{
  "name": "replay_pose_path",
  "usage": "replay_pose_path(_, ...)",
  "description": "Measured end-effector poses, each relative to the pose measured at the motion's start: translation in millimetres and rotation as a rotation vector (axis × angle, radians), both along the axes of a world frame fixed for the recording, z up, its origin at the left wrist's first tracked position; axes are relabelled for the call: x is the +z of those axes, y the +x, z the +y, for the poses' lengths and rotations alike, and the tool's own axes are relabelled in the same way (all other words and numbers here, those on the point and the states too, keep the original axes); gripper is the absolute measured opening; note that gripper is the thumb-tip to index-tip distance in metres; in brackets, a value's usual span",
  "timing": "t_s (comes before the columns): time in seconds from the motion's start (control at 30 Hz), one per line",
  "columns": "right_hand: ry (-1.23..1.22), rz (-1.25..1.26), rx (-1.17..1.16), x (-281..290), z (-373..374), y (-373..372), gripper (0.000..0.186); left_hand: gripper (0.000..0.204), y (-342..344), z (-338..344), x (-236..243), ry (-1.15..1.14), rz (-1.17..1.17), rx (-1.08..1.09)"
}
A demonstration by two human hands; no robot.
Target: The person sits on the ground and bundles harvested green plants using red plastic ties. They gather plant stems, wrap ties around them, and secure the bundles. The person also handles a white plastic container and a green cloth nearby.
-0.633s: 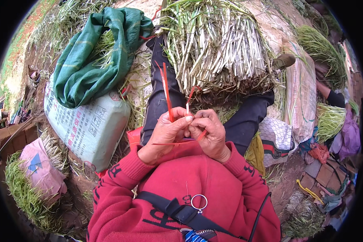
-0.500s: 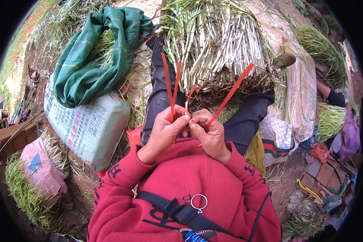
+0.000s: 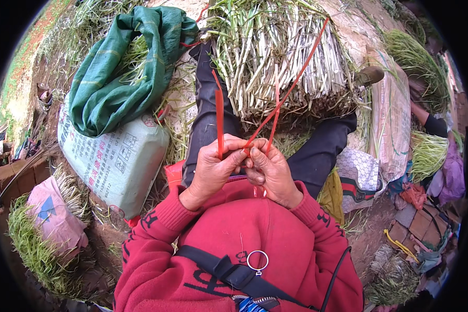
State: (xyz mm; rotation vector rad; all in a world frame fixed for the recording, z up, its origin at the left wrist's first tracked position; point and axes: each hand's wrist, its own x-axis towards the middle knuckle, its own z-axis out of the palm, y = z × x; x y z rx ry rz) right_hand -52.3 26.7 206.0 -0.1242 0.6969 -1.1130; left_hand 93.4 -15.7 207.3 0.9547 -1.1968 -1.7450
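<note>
Close together above my lap, both hands pinch red plastic strips (image 3: 291,89). My left hand (image 3: 216,165) is closed on them, with one strip standing up between its fingers. Thumb and fingers of my right hand (image 3: 272,174) press on the strips right beside it. A long end slants up to the right from the fingertips, and a shorter end rises near it. Where the strips cross or join is hidden by my fingers. Beyond my hands, a large heap of pale-stalked green plants (image 3: 291,57) lies between my legs, roots toward me.
At the left, a green cloth sack (image 3: 101,78) rests on a stuffed white printed bag (image 3: 122,161). Farther left, a pink cloth (image 3: 56,210) wraps a plant bundle. More green bundles (image 3: 426,153) lie at the right, near another person's arm (image 3: 421,113) and a flattened woven sack (image 3: 390,119).
The strips have shifted in my fingers: a long end now crosses up to the right, while the left side shows one upright strip instead of two. My hands stay nearly in place.
</note>
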Motion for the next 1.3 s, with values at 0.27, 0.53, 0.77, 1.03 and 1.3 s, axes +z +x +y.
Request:
replay_pose_path(0.27, 0.033, -0.011, -0.020, 1, 0, -1, 0.005, 0.014, 1, -1, -5, -0.006, -0.026, -0.036)
replay_pose_path(0.53, -0.107, 0.300, -0.090, 0, 4, 1, 0.009, 0.008, 0, -1, 2, 0.174, -0.038, -0.009)
replay_pose_path(0.77, -0.218, 0.449, -0.047, 24, 11, -10, 0.009, 0.009, 0, -2, 29, 0.106, -0.100, -0.134)
replay_pose_path(1.03, -0.652, 0.290, 0.116, 128, 27, -32, 0.010, 0.008, -2, -4, 137, -0.413, 0.144, -0.389)
replay_pose_path(1.3, -1.187, 0.033, 0.167, 165, 28, -39, 0.012, 0.010, -21, -2, 177, -0.858, 0.571, -0.527)
